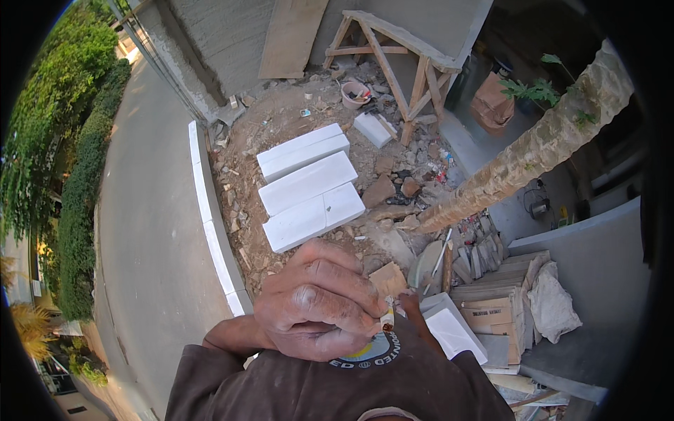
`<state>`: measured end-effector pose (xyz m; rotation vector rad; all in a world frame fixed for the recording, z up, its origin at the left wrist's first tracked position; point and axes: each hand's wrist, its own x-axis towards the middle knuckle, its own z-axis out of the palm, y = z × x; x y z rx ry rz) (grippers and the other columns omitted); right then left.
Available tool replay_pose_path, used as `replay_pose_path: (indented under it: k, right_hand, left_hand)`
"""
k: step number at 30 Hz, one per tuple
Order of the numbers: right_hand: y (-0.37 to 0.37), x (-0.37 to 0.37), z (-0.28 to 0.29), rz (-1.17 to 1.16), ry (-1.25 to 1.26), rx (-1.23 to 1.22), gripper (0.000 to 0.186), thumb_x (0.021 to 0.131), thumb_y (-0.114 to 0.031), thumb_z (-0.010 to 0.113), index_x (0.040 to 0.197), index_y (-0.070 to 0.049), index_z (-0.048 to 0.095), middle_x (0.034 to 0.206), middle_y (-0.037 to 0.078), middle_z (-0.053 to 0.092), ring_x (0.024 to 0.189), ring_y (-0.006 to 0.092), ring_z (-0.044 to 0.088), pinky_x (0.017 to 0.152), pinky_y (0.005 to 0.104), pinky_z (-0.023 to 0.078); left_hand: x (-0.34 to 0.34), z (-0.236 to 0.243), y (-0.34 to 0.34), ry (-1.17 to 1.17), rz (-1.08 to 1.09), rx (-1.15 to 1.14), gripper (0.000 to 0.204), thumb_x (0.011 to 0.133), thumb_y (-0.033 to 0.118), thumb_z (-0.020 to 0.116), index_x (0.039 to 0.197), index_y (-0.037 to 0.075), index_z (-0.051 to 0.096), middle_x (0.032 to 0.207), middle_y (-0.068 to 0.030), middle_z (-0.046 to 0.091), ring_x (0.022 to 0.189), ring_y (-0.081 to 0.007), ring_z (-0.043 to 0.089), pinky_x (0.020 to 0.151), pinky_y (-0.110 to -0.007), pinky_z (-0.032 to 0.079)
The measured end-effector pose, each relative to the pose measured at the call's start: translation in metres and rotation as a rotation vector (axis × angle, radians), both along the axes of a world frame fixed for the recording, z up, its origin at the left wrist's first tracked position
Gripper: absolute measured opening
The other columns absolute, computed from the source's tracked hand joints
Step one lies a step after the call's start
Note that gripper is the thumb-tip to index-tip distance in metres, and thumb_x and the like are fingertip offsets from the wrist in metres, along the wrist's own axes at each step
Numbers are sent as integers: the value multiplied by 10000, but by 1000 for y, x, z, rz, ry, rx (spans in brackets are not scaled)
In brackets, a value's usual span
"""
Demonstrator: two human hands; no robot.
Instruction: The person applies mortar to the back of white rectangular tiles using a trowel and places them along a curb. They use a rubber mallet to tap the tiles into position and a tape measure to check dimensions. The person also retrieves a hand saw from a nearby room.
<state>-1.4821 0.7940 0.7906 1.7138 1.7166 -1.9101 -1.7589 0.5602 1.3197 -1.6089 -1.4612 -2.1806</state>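
Note:
Raised close in front of me, my left hand [316,300] is closed, its thumb and fingertips pinching a short cigarette stub [387,317] with a grey ashy tip. Lower down on the right is my right hand [407,302], small in view and partly hidden. It is nearest a brown board piece [388,280] and a white block [453,328]; whether it touches either, or holds anything, I cannot tell. Beyond my left hand, several long white blocks [309,184] lie side by side on the dirt.
A wooden trestle [400,59] and a pink bucket [355,94] stand at the back. A tree trunk [533,144] leans across the right, above stacked boards [495,309] and a white sack [553,302]. White kerb blocks [212,217] edge the paved road [147,210] on the left.

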Motion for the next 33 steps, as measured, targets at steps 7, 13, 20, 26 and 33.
replay_pose_path:
  k: [7, 13, 20, 26, 33]
  right_hand:
    - [-22, 29, -78, 129, -136, 66, 226, 775, -181, 666, 914, -10, 718, 774, 137, 729, 690, 230, 713, 659, 373, 556]
    - [49, 126, -134, -173, 146, -109, 222, 791, -191, 672, 917, -14, 719, 825, 122, 736, 710, 214, 705, 654, 381, 567]
    - [-27, 55, -58, -46, -19, 80, 213, 845, -128, 635, 990, 21, 683, 825, 134, 712, 697, 233, 698, 567, 374, 559]
    - [-24, 58, -62, -209, -74, 44, 169, 844, -125, 631, 922, 15, 686, 786, 138, 701, 655, 230, 690, 535, 373, 552]
    - [-30, 31, -36, -222, 135, -167, 167, 870, -97, 589, 950, 21, 676, 751, 139, 672, 612, 216, 662, 510, 360, 538]
  left_hand:
    - [29, 18, 43, 110, 80, 321, 279, 657, 28, 885, 705, 82, 615, 639, -34, 699, 616, -141, 651, 592, -257, 544]
    - [51, 28, 40, 58, 181, 62, 221, 829, 73, 720, 685, 105, 555, 740, -21, 712, 715, -138, 651, 717, -268, 534]
    - [11, 48, 40, 383, -328, 120, 191, 933, 113, 615, 771, 139, 518, 956, -17, 769, 866, -185, 618, 812, -343, 514]
    - [15, 54, 36, 307, -311, 109, 191, 921, 101, 618, 763, 139, 517, 962, 0, 767, 875, -179, 618, 806, -334, 511]
    - [30, 27, 1, 217, -107, -248, 223, 788, 3, 716, 659, 96, 560, 719, -4, 697, 713, -98, 649, 681, -212, 535]
